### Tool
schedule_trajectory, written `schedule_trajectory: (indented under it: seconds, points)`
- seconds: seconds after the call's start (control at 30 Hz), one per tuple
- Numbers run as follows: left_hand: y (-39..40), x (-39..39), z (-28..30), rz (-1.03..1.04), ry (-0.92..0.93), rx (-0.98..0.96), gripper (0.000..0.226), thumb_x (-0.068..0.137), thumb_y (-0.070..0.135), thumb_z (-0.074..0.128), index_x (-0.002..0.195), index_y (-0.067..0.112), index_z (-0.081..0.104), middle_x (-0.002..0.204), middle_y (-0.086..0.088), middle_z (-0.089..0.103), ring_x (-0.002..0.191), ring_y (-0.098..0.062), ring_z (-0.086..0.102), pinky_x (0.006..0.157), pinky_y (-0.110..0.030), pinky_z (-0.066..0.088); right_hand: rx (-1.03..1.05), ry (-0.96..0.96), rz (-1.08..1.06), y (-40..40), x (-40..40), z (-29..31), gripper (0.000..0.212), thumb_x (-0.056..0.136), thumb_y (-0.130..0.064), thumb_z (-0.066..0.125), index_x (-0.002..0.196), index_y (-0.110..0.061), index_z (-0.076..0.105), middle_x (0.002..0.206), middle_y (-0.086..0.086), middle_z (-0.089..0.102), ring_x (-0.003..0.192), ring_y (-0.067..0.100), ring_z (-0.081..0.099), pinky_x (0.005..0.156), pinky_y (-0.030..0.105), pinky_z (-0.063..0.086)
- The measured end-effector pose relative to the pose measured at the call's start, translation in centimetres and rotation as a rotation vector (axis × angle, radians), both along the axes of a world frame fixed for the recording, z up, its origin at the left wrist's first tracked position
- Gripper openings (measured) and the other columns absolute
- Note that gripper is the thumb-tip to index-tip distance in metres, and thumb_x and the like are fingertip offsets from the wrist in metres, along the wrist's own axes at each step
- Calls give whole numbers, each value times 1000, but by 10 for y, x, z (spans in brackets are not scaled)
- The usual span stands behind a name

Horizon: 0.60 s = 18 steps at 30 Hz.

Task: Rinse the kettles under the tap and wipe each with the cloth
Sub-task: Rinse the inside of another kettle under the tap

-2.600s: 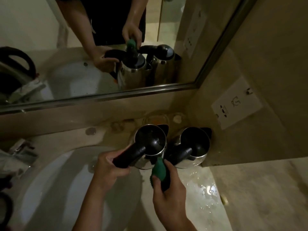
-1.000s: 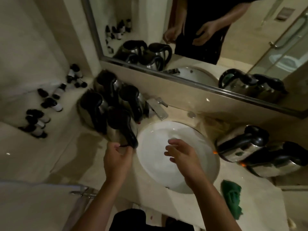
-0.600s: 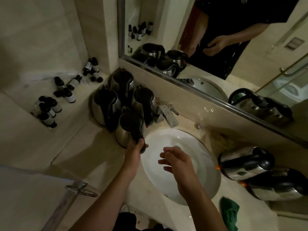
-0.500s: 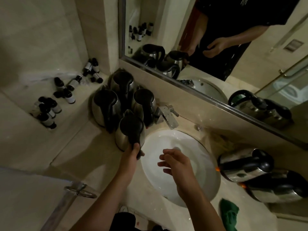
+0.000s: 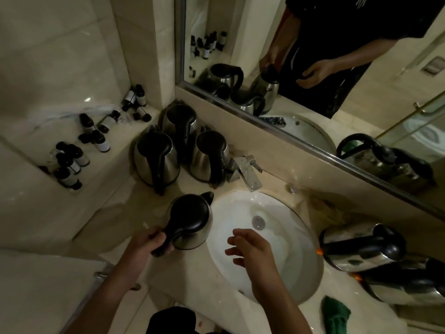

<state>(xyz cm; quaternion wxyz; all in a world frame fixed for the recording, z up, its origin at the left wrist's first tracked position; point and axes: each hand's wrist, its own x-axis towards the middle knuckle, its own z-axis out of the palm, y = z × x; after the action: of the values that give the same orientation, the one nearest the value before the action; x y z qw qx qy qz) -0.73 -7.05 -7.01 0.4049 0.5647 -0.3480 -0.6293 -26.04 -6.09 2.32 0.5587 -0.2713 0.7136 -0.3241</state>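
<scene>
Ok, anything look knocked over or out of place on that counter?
Yes: several small bottles on the left ledge lie toppled among upright ones. The green cloth sits crumpled at the counter's front edge. The kettles left of the tap stand upright.

You stand in a bathroom, likely a hotel's. A round white basin (image 5: 298, 239) sits in a pale stone counter (image 5: 103, 213) with a chrome tap (image 5: 245, 171) behind it, under a wide mirror (image 5: 313, 68). Small toiletry bottles (image 5: 72, 162) crowd the left corner, and the mirror reflects a glass shower door (image 5: 419, 121). Many steel kettles (image 5: 156, 160) line the counter.
</scene>
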Motion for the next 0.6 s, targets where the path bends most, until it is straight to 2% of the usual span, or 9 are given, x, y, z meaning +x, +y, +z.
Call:
schedule_trajectory:
  seconds: [0.07,0.17,0.23,0.3,0.37,0.43,0.5,0.6]
  points:
    - [0,-9,4,-32,24,34,57,75,47,67,83,-9,59,69,-19,63,65,-24,55,66,-24,45,2,-17,10,-1,6,-1,16,96,-10,66,107,-17,75,100,8,79,82,22,75,76,35,53]
    - [2,-27,7,-8,46,70,41,80,39,67,86,1,54,66,-14,59,67,-24,54,70,-28,45,-4,-19,28,-2,10,-2,16,97,-10,65,107,-17,75,99,7,79,81,20,75,75,34,53]
    - [4,-39,10,44,91,100,38,81,31,63,101,1,49,64,-13,59,64,-23,54,73,-37,42,-3,-16,27,-3,9,-2,16,98,-10,65,108,-17,74,100,7,79,81,20,75,75,34,52]
    - [3,-46,15,67,99,115,47,81,29,64,114,1,44,63,-14,57,64,-24,52,74,-41,40,2,-3,18,-2,5,-2,16,98,-10,65,109,-17,75,101,6,79,81,21,75,75,34,52]
    - [-1,-47,22,77,89,90,46,85,23,66,123,7,48,62,-15,53,61,-24,50,66,-34,42,1,12,10,-2,2,-2,17,97,-10,65,108,-18,75,100,5,79,82,21,76,76,35,53]
    - [-8,-46,31,74,83,80,37,94,8,63,128,19,55,61,-16,50,58,-24,46,59,-31,41,0,27,9,-2,-2,-3,17,98,-11,64,108,-19,74,100,3,79,85,23,77,78,36,55]
    - [-13,-46,38,59,79,90,44,99,2,55,130,32,59,58,-16,48,55,-23,45,59,-33,38,0,36,13,-1,-6,-4,16,98,-13,64,108,-21,74,100,3,79,88,24,77,78,36,56]
    - [-11,-52,39,78,113,155,49,92,17,67,136,35,57,54,-14,45,48,-21,42,57,-33,36,10,45,11,1,-12,-7,16,99,-13,63,108,-22,73,100,3,79,90,25,76,77,34,56]
